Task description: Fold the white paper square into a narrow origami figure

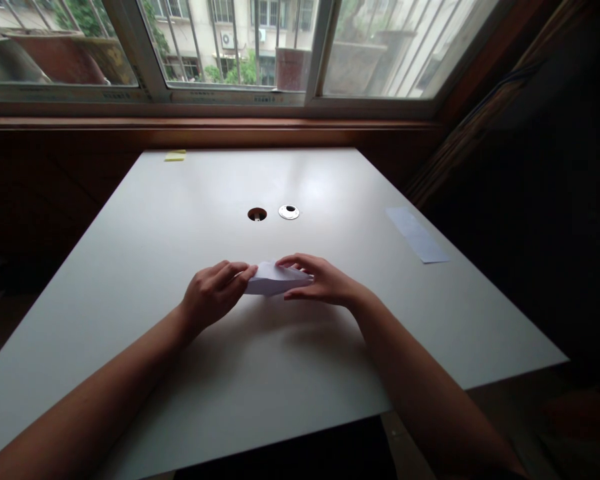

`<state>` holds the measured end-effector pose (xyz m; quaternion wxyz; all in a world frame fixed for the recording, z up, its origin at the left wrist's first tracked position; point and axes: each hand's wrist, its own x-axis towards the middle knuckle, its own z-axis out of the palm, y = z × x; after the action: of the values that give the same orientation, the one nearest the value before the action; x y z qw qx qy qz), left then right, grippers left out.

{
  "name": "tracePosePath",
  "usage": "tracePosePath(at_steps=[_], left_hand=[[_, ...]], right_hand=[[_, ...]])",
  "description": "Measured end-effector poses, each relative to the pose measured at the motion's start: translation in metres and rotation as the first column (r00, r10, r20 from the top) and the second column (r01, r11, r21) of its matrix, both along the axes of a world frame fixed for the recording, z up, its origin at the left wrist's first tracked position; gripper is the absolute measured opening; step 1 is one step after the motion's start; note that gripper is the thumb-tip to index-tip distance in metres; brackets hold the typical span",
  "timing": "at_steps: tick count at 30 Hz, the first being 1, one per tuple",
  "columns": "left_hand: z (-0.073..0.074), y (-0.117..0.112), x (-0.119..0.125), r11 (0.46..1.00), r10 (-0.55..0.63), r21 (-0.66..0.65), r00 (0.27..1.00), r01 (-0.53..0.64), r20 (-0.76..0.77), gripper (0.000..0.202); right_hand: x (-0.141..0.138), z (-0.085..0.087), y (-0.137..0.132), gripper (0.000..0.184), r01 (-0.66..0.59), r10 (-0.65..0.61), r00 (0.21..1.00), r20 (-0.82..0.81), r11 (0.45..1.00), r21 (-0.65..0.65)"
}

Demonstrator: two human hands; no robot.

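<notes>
Mid-frame, your left fingers (234, 269) pinch the left end of the paper (269, 284); your right fingers (297, 259), parted, curve around its right end.

So there's a white table (130, 267) under a barred window (235, 99), and the left hand (217, 291) is pinching one end of some folded white paper (270, 282). The right hand (314, 279) curves around the other end, fingertips on top, thumb on the near side; can't really tell if the thumb's touching. Farther back, a round hole (257, 213) sits beside a ring-shaped cap (287, 214). Yellow paper (175, 155) lies at the far left corner, and a pale paper strip (418, 235) lies near the right edge.
</notes>
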<state>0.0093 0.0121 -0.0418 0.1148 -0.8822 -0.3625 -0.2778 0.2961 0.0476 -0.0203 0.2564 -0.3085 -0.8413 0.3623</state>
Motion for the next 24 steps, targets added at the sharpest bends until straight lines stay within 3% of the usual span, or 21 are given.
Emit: tracePosePath(at_steps=[8, 14, 19, 24], left_hand=[[-0.008, 0.0, -0.001, 0.999, -0.031, 0.028, 0.999, 0.03, 0.033, 0.045], [-0.005, -0.002, 0.0, 0.997, -0.049, 0.062, 0.997, 0.045, 0.06, 0.043], [-0.006, 0.0, 0.003, 0.995, -0.066, 0.085, 0.994, 0.059, 0.089, 0.042], [-0.005, 0.002, 0.007, 0.998, -0.028, -0.047, 0.981, 0.037, 0.193, 0.031]], right_hand=[[-0.008, -0.003, 0.001, 0.032, 0.113, -0.11, 0.993, -0.043, 0.992, 0.056], [-0.011, -0.003, 0.0, 0.032, 0.121, -0.125, 0.989, -0.076, 0.991, -0.058], [-0.015, -0.01, 0.001, 0.035, 0.151, -0.156, 0.984, -0.09, 0.987, -0.054], [-0.016, -0.014, 0.003, 0.033, 0.184, -0.187, 0.977, -0.103, 0.982, -0.035]])
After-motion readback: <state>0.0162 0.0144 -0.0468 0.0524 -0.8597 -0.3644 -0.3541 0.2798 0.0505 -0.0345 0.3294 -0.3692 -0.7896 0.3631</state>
